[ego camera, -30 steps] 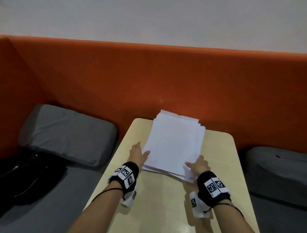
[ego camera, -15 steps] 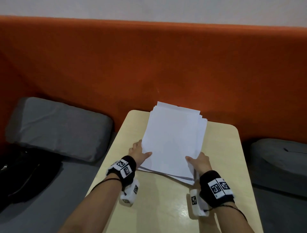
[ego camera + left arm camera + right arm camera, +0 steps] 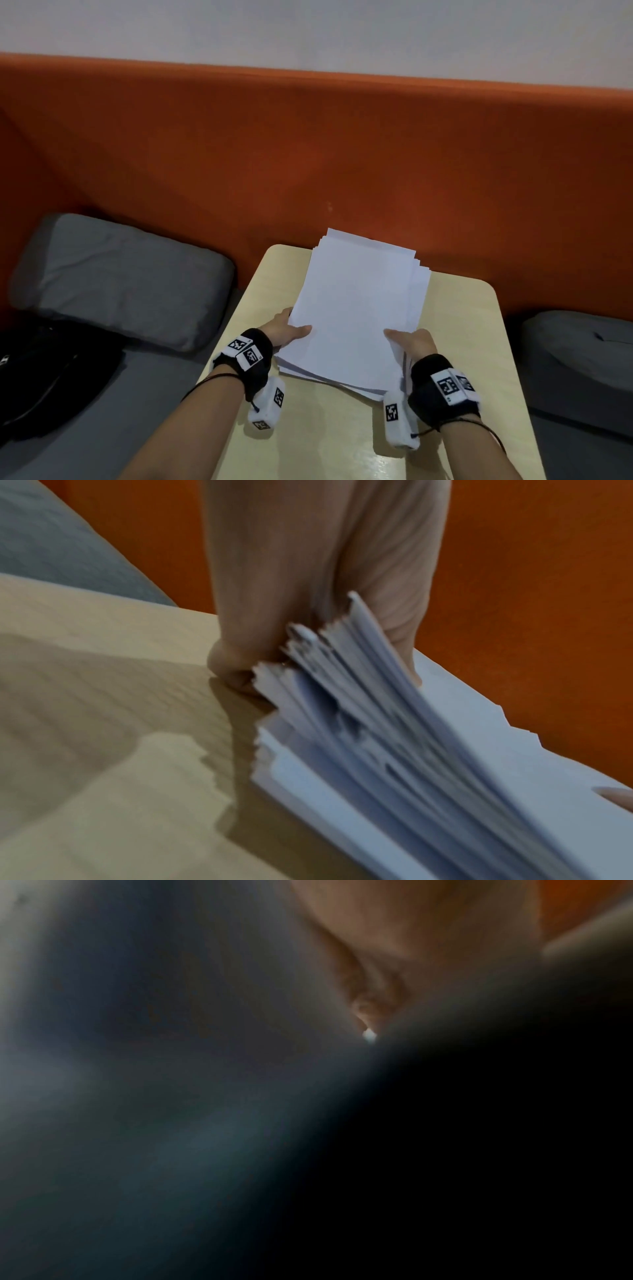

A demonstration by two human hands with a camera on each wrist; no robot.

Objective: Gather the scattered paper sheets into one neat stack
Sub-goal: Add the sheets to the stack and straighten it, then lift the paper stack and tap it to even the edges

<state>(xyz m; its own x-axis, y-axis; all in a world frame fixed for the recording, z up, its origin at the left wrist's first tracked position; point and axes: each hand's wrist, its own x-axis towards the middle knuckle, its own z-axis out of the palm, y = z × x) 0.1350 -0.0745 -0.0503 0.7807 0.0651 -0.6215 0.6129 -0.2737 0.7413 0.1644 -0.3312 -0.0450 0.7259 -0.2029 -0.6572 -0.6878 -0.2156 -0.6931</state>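
Fingers of both my left hand (image 3: pixel 286 334) and right hand (image 3: pixel 411 342) pinch the paper stack's (image 3: pixel 356 308) near edge; squaring its ragged sheets against the table (image 3: pixel 462 342) looks next.

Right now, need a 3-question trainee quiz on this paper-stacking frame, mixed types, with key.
1. True or false: both hands grip the paper stack.
2. Which edge of the stack is lifted off the table? A) near edge B) far edge C) neither
3. Fill in: the sheet edges by the left hand look ___ (flush / uneven).

Key:
1. True; the right hand holds the opposite near corner.
2. A
3. uneven
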